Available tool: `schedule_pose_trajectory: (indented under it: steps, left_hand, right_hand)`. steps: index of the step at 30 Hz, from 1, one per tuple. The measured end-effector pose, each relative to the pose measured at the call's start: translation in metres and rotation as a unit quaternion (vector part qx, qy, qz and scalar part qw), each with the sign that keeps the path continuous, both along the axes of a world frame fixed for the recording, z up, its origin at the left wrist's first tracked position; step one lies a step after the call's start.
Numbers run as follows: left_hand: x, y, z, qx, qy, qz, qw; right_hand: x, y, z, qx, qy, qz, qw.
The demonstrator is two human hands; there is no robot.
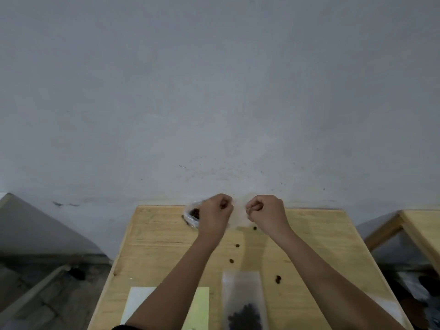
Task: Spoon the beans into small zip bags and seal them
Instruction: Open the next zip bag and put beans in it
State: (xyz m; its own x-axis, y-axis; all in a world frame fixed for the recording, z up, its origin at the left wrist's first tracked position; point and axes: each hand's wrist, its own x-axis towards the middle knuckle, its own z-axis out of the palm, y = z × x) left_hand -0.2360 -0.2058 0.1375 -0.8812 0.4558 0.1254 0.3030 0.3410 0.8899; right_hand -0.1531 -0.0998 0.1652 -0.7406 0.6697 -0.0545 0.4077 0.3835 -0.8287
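A: What are the hands doing?

B: Both are curled. The left hand point(215, 214) and the right hand point(265, 214) are raised over the far edge of the table point(154, 246), near each other but apart, and each pinches one side of a thin clear bag point(238, 216) stretched between them.

A: Is the bag sealed?

B: I cannot tell. It is very faint against the wall point(214, 91), and its top edge does not show clearly.

A: Where are the beans?

B: Some sit in a clear container point(192, 216) at the far edge, just beside the left hand and partly hidden by it. A few loose beans point(237, 245) lie scattered on the table's middle, between the forearms and beside the right one.

A: Anything closer to the person?

B: A filled bag point(244, 303) lies flat at the near edge, between the two forearms, with a dark heap of beans in its near end. Toward the near left corner lie a white sheet point(138, 303) and a yellow sheet point(202, 306), with the left forearm crossing over them.
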Motion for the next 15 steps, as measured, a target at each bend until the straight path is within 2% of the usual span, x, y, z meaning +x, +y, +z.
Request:
schedule_pose_trajectory:
  steps: [2, 6, 9, 12, 15]
  left_hand:
    - [-0.027, -0.015, 0.004, -0.004, -0.017, 0.006, 1.000]
    - [-0.047, -0.041, 0.015, 0.034, -0.006, -0.100, 0.994]
    - [-0.053, -0.058, 0.023, 0.059, -0.031, -0.175, 0.982]
    - [-0.062, -0.073, 0.028, -0.003, -0.028, -0.234, 0.972]
    - [-0.067, -0.082, 0.031, -0.084, 0.043, -0.287, 0.953]
  right_hand:
    - [-0.012, -0.008, 0.002, -0.016, -0.017, 0.014, 1.000]
    - [-0.042, -0.016, 0.022, -0.070, 0.000, 0.013, 0.997]
    - [-0.062, -0.023, 0.042, -0.093, 0.002, 0.066, 0.993]
    - [-0.073, -0.029, 0.057, -0.087, 0.000, 0.105, 0.991]
    - [-0.078, -0.035, 0.068, -0.103, 0.002, 0.139, 0.985]
